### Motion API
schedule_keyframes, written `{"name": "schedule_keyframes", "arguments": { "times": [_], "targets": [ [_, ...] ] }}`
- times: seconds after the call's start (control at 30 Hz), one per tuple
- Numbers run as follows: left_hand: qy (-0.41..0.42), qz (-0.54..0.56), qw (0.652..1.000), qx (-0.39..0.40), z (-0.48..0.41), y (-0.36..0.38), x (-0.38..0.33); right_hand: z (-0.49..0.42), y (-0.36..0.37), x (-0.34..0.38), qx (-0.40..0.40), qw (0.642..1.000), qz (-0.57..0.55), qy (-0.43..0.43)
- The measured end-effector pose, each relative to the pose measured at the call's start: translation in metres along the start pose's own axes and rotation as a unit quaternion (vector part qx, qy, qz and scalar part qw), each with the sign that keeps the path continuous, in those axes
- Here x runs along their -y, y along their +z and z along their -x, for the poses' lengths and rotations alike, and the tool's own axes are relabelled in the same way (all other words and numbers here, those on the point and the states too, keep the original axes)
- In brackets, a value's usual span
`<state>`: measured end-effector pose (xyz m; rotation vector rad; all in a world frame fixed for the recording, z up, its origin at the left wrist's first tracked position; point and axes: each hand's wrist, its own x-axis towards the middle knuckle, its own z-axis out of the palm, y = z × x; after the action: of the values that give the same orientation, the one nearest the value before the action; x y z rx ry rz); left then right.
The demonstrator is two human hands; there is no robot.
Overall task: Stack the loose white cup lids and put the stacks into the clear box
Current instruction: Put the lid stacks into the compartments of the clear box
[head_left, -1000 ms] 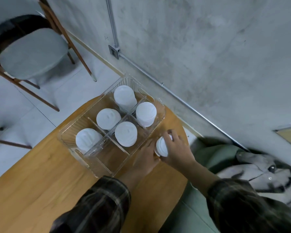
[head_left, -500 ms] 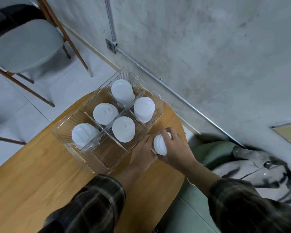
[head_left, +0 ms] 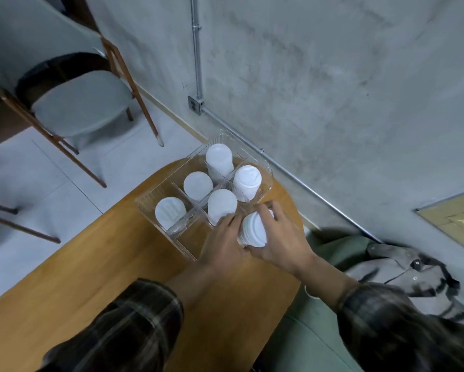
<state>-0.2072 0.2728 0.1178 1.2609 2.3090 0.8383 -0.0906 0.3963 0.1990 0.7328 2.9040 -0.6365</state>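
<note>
While beside the clear box (head_left: 148,197), lid stack (head_left: 253,230) clamped in right hand (head_left: 284,240), grip of left hand (head_left: 222,243) unclear.

Five white lid stacks (head_left: 222,205) upright in the clear box (head_left: 144,208), a sixth stack (head_left: 253,229) tilted beside it

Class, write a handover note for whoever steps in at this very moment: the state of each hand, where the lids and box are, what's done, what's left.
Right hand: fingers curled over a lid stack lying on its side, just outside the clear box, by its near edge.
Left hand: touches that stack's other side.
Done: five stacks stand in five compartments.
Left: put the held stack into the near compartment, which looks empty. No other loose lids are in view.
</note>
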Motion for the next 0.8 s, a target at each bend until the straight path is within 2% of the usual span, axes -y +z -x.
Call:
{"name": "schedule_keyframes", "arguments": {
  "times": [0.17, 0.33, 0.57, 0.7, 0.8],
  "targets": [
    [0.006, -0.035, 0.999, -0.023, 0.021, -0.053, 0.032, -0.011, -0.001, 0.056, 0.002, 0.999, -0.036, -0.033],
    [0.023, -0.077, 0.997, 0.003, 0.035, -0.084, 0.073, -0.021, 0.013, 0.096, 0.021, 0.997, -0.059, -0.043],
    [-0.038, -0.017, 0.998, 0.055, 0.038, -0.094, 0.081, -0.037, 0.026, 0.111, 0.043, 0.998, -0.028, -0.031],
    [-0.072, -0.004, 0.989, 0.127, 0.034, -0.101, 0.083, -0.049, 0.044, 0.105, 0.068, 0.997, -0.027, -0.026],
    [-0.038, -0.009, 0.982, 0.182, 0.025, -0.114, 0.088, -0.058, 0.065, 0.102, 0.070, 0.997, -0.008, -0.038]
  ]
}}
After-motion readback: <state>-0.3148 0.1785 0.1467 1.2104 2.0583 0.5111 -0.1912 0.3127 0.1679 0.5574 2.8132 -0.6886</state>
